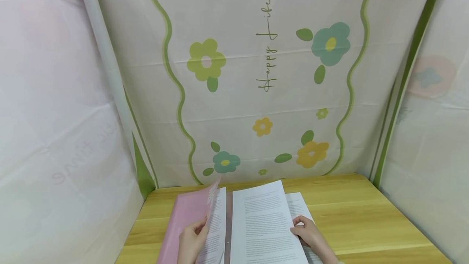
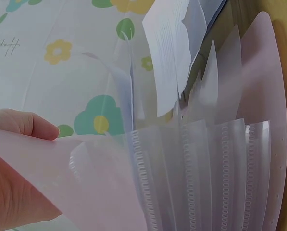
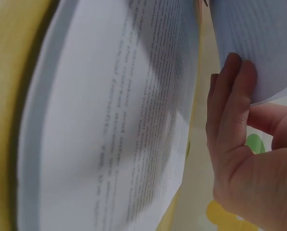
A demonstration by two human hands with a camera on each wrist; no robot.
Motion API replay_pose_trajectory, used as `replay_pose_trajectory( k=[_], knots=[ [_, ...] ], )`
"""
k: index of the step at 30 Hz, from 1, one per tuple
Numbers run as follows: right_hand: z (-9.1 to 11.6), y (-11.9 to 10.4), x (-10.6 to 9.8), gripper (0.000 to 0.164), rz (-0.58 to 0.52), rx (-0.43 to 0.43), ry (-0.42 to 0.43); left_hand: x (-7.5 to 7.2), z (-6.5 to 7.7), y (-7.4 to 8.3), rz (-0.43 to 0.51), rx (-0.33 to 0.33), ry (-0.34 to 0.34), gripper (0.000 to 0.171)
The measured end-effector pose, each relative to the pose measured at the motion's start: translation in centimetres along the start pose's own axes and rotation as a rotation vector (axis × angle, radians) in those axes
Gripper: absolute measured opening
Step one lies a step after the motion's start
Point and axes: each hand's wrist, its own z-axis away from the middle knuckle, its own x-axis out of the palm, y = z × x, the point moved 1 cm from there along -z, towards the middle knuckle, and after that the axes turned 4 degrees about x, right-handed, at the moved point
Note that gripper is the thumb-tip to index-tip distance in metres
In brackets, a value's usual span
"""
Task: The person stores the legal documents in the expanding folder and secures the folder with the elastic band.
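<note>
On the near part of the wooden table [image 1: 366, 223], the left hand [image 1: 192, 240] is pinching the raised cover of a pink folder [image 1: 185, 213] between thumb and fingers; to the right, the right hand [image 1: 310, 235] is likewise pinching a lifted printed sheet [image 1: 265, 219]. The left wrist view is revealing slotted clear plastic sleeves [image 2: 198, 173], indistinct from the head; the right wrist view is showing a thick printed stack [image 3: 119, 125] lying below.
</note>
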Motion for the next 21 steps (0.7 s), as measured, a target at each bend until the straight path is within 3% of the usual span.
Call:
replay_pose_trajectory(
  k=[9,21],
  knots=[
    [0.1,-0.1,-0.6,0.019,-0.039,0.005,-0.059,0.2,-0.2,-0.1,0.03,-0.027,-0.02,0.029],
    [0.0,-0.4,0.4,0.022,-0.003,-0.008,-0.044,0.1,-0.2,0.0,0.028,-0.023,-0.02,0.028]
  ],
)
